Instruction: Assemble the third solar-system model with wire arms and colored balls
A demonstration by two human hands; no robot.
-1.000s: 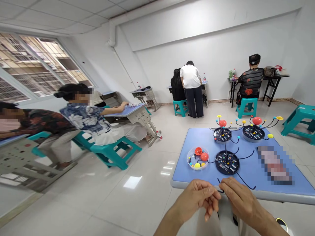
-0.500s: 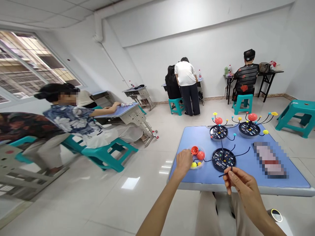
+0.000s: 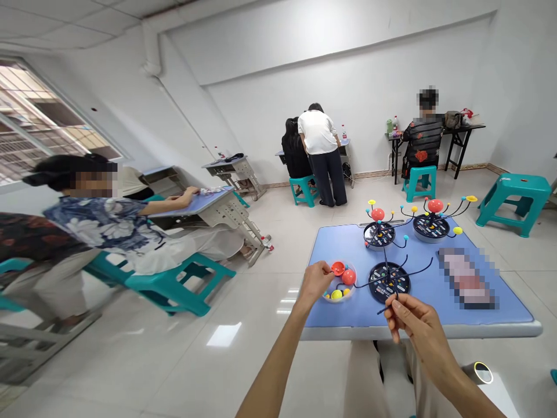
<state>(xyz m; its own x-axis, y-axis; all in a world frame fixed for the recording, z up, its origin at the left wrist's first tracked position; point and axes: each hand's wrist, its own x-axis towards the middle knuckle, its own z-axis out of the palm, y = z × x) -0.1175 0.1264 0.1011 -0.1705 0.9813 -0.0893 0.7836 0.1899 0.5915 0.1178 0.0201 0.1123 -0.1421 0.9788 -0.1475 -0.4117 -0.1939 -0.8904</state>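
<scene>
The person's left hand (image 3: 315, 280) reaches over a clear round tray (image 3: 340, 283) at the near left of a blue desk (image 3: 348, 319). Its fingers curve close beside a red cup-shaped piece (image 3: 331, 268), and whether they grip it cannot be told. The tray also holds a red ball (image 3: 348, 277) and a yellow ball (image 3: 336, 295). The right hand (image 3: 415, 331) pinches a thin black wire rod (image 3: 383, 310) narrowly between fingers and thumb, just near of a round black model base (image 3: 389, 283). Two similar wire-armed models (image 3: 378, 234) (image 3: 430, 227) stand at the desk's far edge.
</scene>
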